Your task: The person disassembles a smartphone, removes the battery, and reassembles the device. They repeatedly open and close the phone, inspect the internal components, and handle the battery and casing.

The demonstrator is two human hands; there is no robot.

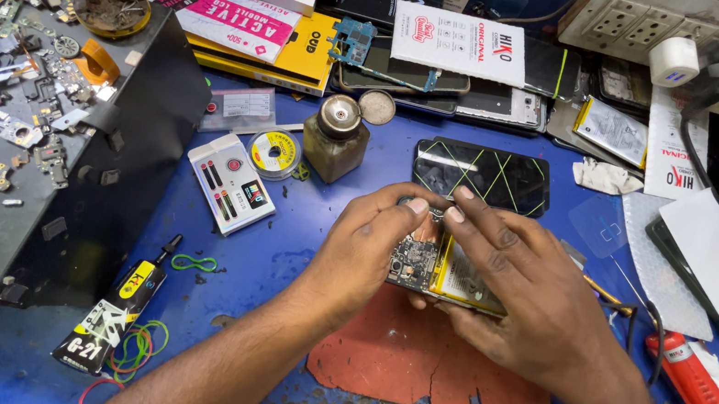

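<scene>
An opened phone (438, 273) is held above the blue tabletop (279, 247), over a red mat (413, 357). It is gripped by the left hand (363, 249) and right hand (518, 297), fingertips meeting at its far end; its long axis runs away from the body.

An opened phone (436, 269) lay on the torn mat (413, 357) at the middle of the workbench (278, 256), between the left hand (366, 254) and right hand (523, 298). Behind it lay a phone screen (482, 174). Left of that stood a solvent bottle (334, 139), then a wire spool (275, 153) and a small tool case (231, 182). A glue tube (116, 309) lay near left, rubber bands (139, 344) beside it. A parts tray (18, 120) sat far left, boxes (244, 20) behind, a lighter (700, 390) right
</scene>
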